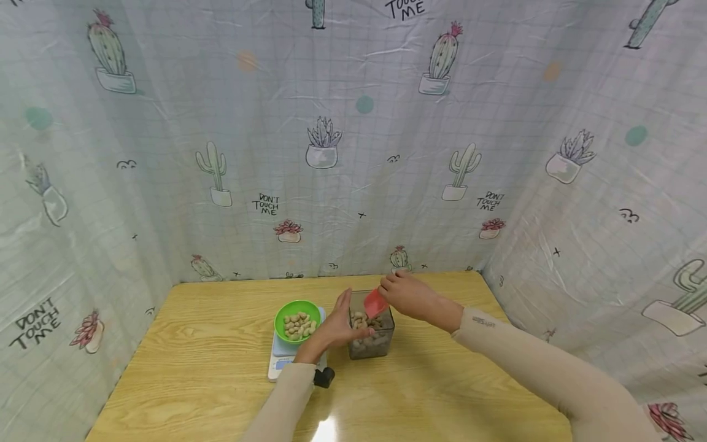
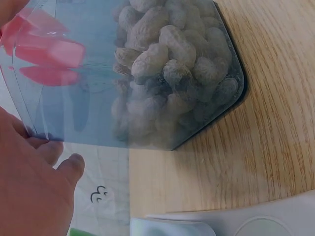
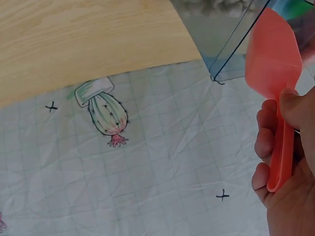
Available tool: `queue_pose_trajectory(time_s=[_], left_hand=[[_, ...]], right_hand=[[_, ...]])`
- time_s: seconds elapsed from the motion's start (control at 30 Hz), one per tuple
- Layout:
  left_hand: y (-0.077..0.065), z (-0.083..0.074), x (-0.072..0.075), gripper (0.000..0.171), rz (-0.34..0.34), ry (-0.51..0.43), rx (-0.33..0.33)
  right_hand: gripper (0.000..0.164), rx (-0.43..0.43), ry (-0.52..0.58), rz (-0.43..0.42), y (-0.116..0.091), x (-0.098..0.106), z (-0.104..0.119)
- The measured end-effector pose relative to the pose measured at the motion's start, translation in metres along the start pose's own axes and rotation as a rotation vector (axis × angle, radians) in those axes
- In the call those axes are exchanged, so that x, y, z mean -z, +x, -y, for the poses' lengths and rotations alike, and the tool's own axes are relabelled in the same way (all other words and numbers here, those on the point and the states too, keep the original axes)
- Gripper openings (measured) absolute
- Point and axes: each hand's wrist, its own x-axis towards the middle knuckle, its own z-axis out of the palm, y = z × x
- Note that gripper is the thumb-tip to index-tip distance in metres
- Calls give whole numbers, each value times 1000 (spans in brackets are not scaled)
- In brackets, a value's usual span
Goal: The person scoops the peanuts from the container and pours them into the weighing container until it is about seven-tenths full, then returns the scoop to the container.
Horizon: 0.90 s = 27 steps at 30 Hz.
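Scoop (image 1: pixel 374 304), judged light, stiff and smooth, is gripped by its handle (image 3: pixel 282 152), the soundest hold, in the curled right hand (image 1: pixel 410 296) above peanuts (image 1: pixel 359 320) in the clear container (image 2: pixel 98 113), whose upper wall is clasped by the spread left hand (image 1: pixel 334 329).

Your right hand (image 1: pixel 411 296) grips the red scoop (image 1: pixel 375 304) over the peanuts (image 1: pixel 359 321) in the clear container (image 1: pixel 369 352), which your left hand (image 1: pixel 333 329) holds; to its left, a green bowl (image 1: pixel 278 328) of peanuts sits on a white scale (image 1: pixel 274 367)
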Motion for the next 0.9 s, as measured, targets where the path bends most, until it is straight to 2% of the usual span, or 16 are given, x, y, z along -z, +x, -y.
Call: queue_pose_trajectory(time_s=[0.17,0.3,0.53,0.6,0.73,0.83,0.9], left_hand=[[-1,1,3,125,25,-19,2],[-2,2,4,123,43,-11,-21],[-6,0,4,125,60,-3,-36],[-6,0,5,123,63,1,-31],[-5,1,8,121,49,-4,-26],[-4,3,9,121,40,-16,-28],[-3,5,9,119,42,-30,-32]], right_hand=[[32,37,-114,60,12,-6,5],[39,60,-194,122,19,-10,12],[41,99,-238,175,28,-15,24],[39,128,-239,166,31,-17,27],[31,183,-258,94,36,-19,26],[25,201,-236,53,37,-22,24],[25,197,-203,56,37,-26,23]])
